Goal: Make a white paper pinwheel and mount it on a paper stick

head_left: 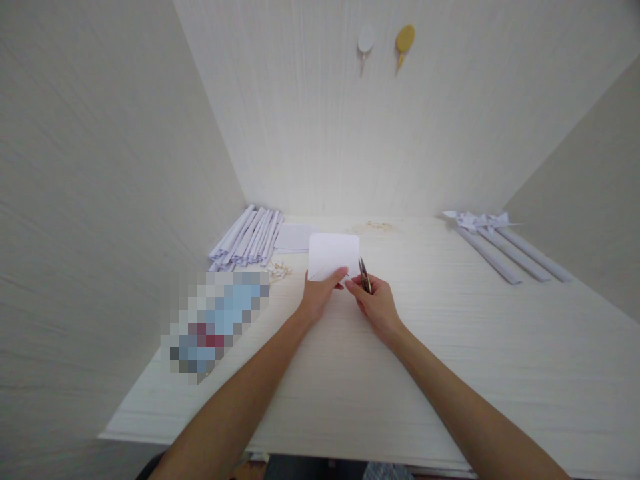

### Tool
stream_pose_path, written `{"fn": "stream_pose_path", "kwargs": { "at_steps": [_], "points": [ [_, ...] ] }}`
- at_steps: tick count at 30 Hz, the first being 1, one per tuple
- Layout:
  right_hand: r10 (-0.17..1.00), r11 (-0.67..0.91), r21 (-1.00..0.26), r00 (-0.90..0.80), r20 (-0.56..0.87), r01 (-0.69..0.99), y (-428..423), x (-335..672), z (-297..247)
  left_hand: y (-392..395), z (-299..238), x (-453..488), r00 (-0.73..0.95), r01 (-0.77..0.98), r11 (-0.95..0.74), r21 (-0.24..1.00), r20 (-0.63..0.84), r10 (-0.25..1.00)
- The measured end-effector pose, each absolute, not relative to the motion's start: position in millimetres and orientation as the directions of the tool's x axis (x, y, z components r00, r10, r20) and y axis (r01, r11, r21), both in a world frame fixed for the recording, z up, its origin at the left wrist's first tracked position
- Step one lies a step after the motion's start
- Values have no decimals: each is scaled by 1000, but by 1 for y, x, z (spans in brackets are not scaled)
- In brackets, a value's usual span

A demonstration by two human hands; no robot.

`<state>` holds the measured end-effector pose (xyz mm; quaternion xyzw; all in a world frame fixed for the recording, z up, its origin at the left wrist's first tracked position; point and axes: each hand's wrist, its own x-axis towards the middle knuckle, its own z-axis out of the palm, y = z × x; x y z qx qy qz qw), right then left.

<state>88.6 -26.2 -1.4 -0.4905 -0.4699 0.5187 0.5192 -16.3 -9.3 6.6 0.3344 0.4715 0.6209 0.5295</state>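
Note:
A white sheet of paper (333,253) is held above the table by my left hand (321,288), its thumb lying over the lower right of the sheet. Close by on the right, my right hand (374,300) is closed around a small pair of scissors (365,277) with dark blades pointing up and away. The fingertips of that hand are near the paper's lower right corner; whether they touch it is too small to tell. Part of the scissors' handles is hidden in the palm.
Rolled paper tubes (253,237) are piled at the back left beside flat paper (293,238). Small pale bits (280,270) lie nearby. A blurred-out packet (220,327) is at the left. Three paper pinwheels on sticks (515,253) lie at the right. Walls enclose the table (345,393).

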Motion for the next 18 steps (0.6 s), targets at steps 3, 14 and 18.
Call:
{"fn": "stream_pose_path", "kwargs": {
  "at_steps": [3, 14, 18],
  "points": [
    [998, -30, -991, 59, -38, -130, -25, 88, -3, -8, 5, -19, -202, -370, 0, 929, -80, 976],
    [988, -54, -935, 114, -100, -350, -25, 90, 2, 1, 5, -30, -196, -495, -17, 869, -93, 976],
    [982, -38, -844, 138, -132, -534, -24, 93, 7, -2, 5, -27, -124, -473, 6, 881, -73, 990]
  ]
}}
